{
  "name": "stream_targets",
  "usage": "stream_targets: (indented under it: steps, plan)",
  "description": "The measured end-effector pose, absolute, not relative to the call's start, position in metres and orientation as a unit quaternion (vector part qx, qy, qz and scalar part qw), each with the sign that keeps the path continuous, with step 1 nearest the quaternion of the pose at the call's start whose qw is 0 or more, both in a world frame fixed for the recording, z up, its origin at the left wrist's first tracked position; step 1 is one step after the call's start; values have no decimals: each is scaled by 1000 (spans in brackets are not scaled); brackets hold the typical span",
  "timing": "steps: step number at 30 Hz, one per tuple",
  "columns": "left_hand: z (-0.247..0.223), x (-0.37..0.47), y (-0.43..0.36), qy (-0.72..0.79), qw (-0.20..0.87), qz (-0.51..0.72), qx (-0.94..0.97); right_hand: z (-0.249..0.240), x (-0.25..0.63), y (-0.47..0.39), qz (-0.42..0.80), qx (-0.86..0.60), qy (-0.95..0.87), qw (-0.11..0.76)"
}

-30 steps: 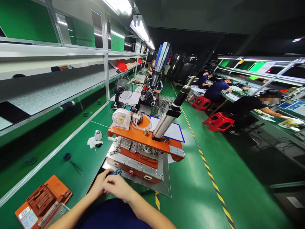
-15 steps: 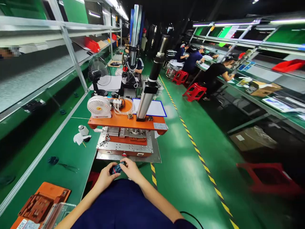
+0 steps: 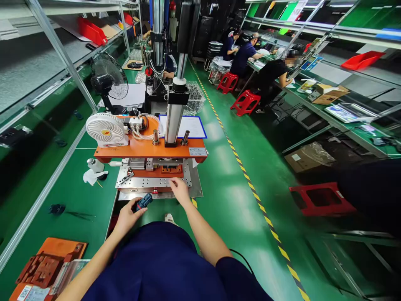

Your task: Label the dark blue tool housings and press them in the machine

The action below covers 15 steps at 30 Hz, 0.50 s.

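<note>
Head cam (sole view), listing: 1x dk-blue part [image 3: 144, 202] w/ red band, resting in L hand [image 3: 128, 215], thumb & fingers grasping it, now L only; 0.5 s ago both hands were on it. Part lying just in front of press base [image 3: 150, 182], left of red button [image 3: 155, 190]. 1x R hand [image 3: 180, 190], having let go of part, hovering at front R edge of base, fingers loosely bent, no item showing; contact w/ base: can't tell. 1x orange top plate [image 3: 140, 151], w/ guide posts [image 3: 156, 137] standing taller above it than 0.5 s ago; bare rod [image 3: 181, 66] now showing above cylinder [image 3: 174, 121]. Meaning (judged): press appearing to be up, R hand being freed for work at press, L alone minding part. Sundries: white fan [image 3: 106, 129] sitting on top plate, L end; tweezers [image 3: 79, 215] lying on bench, L; orange fixture [image 3: 58, 246] sitting nr L forearm.
</note>
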<state>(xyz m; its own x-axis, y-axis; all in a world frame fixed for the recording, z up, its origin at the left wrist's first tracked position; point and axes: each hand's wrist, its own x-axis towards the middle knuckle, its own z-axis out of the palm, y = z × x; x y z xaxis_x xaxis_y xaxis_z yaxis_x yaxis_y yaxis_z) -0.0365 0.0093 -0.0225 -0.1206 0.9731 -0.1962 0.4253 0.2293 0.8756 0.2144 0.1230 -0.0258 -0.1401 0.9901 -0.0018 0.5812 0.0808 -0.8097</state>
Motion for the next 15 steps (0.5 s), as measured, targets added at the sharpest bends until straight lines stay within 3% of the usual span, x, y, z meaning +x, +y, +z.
stream_targets:
  steps: [5, 10, 15]
  plan:
    - [-17, -33, 35, 665, 367, 355, 545, -31, 235, 190, 257, -598, -704, 285]
    - [-9, -30, 63, 672, 333, 321, 579, -40, 229, 248, 265, -559, -751, 233]
    - [-1, -24, 107, 658, 256, 263, 657, -43, 237, 256, 272, -529, -762, 257]
